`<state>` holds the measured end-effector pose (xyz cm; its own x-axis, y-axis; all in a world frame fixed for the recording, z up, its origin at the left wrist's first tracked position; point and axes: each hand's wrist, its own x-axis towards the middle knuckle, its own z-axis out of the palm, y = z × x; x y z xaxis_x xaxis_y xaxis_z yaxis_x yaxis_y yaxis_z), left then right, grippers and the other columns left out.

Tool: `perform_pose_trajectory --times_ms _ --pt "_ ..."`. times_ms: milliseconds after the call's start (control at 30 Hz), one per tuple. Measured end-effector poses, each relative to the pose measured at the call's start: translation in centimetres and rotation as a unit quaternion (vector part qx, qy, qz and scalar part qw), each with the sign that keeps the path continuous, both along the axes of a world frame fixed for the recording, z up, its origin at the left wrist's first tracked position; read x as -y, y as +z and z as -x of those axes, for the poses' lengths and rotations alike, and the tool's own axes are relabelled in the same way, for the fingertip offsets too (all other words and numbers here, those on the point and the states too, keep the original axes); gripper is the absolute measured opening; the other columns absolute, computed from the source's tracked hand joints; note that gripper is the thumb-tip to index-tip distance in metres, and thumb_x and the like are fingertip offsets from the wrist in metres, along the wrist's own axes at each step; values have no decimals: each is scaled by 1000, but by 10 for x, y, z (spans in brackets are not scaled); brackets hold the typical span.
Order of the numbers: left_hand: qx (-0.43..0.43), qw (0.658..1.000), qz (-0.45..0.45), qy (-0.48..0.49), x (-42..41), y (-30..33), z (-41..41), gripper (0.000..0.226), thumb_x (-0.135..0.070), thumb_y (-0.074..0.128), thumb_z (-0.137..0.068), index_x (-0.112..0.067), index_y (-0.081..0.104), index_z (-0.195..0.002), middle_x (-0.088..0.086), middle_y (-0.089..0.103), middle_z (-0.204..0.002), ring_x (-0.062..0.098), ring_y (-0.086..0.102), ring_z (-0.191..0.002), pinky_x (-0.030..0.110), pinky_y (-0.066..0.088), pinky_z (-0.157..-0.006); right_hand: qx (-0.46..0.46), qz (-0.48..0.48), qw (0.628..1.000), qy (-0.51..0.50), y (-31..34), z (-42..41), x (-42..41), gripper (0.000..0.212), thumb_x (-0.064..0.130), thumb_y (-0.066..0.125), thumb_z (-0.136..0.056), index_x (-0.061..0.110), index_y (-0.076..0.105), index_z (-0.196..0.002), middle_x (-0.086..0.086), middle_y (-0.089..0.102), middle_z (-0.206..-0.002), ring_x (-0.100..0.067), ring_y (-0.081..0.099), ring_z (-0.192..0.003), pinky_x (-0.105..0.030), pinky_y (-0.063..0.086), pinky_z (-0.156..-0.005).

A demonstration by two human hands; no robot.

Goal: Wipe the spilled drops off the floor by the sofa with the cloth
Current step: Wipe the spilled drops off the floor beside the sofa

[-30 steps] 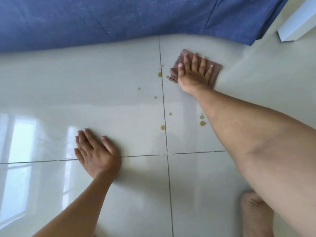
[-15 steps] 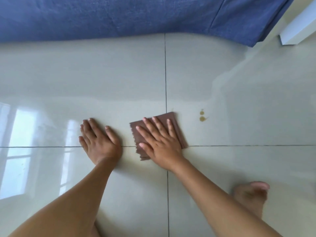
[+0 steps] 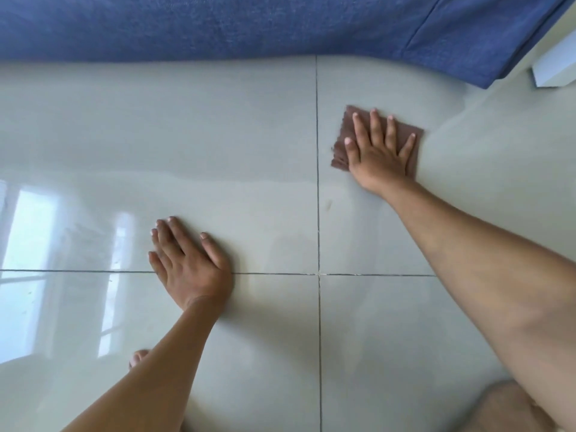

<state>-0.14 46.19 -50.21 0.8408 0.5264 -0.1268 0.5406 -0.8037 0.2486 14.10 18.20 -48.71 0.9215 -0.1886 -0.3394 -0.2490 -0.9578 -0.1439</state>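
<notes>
Since half a second ago my right hand (image 3: pixel 378 154) has swept the cloth (image 3: pixel 346 135) away from its spot just beside my left hand (image 3: pixel 187 263), up and across the grout line toward the sofa (image 3: pixel 249 23). The two brown drops that sat to the right of the cloth then are gone from the floor (image 3: pixel 249 135) now.

My right hand lies flat, fingers spread wide, pressing the brown folded cloth against the tile; it pins the cloth rather than gripping it. The cloth is under that palm, near the sofa's lower edge and well apart from my left hand. My left hand is also open and flat, holding nothing, braced on the tile with its heel over the horizontal grout line.

I judge the job nearly finished: I see no drops left anywhere between or around my hands, only a faint smear just below my right wrist, close to the vertical grout line. One more pass there may be needed.

I can read no writing, brand or label on the cloth, the sofa or the white object (image 3: pixel 554 67) beyond my right hand.
</notes>
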Motion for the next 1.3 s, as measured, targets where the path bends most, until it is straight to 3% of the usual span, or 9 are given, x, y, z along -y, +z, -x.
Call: perform_pose_trajectory --times_ms 200,333,467,633,800,1000,1200,1300 --pt "-6 1000 -5 5 -2 -2 -2 68 -39 21 -95 -10 13 -155 8 10 -164 22 5 -153 42 2 -124 11 -22 996 83 2 -31 -85 57 46 13 -99 33 0 -153 5 -10 -164 -26 -13 -150 -61 -13 -113" --pt "-1 1000 -4 4 -3 -1 -2 68 -39 21 -94 -10 15 -155 9 12 -164 22 6 -153 42 3 -124 45 -54 964 257 -2 55 -147 57 46 20 -98 30 17 -153 2 11 -164 -28 6 -151 -59 -6 -115" --pt "7 1000 9 4 -3 -1 -3 66 -37 21 -95 -11 15 -155 7 12 -164 21 6 -153 42 2 -124 82 -74 949 296 -10 137 -123 53 44 34 -95 29 39 -145 4 36 -155 -22 32 -145 -55 12 -114" --pt "2 1000 7 -1 -5 -2 -1 65 -37 21 -96 -12 13 -155 6 10 -164 20 5 -153 41 2 -124 66 -3 974 215 -11 121 -26 56 49 19 -96 32 25 -150 5 28 -159 -23 28 -146 -51 4 -115" --pt "3 1000 5 -1 -4 -1 -1 64 -37 21 -97 -12 12 -155 7 9 -164 20 4 -153 41 1 -124 44 44 998 -15 -8 100 77 58 49 13 -96 36 9 -152 8 6 -164 -20 5 -152 -54 -2 -119" --pt "0 1000 5 2 -3 -2 -1 66 -38 21 -96 -10 13 -155 9 10 -164 22 4 -153 43 2 -124 45 17 971 -235 -6 108 62 57 44 18 -99 32 7 -153 4 -1 -164 -22 -3 -151 -59 -5 -117" --pt "-11 1000 6 -1 -2 0 -1 65 -36 21 -98 -8 12 -155 10 8 -164 23 4 -153 43 1 -123 43 8 979 -200 -9 159 -30 64 50 9 -93 30 10 -153 0 2 -164 -26 0 -151 -56 -11 -114" --pt "-20 1000 11 -3 0 2 -3 64 -35 22 -99 -8 10 -156 10 6 -165 23 3 -153 43 0 -123 71 -5 989 -127 -9 178 -87 63 48 22 -92 25 30 -150 -5 26 -160 -30 18 -148 -52 -10 -113"
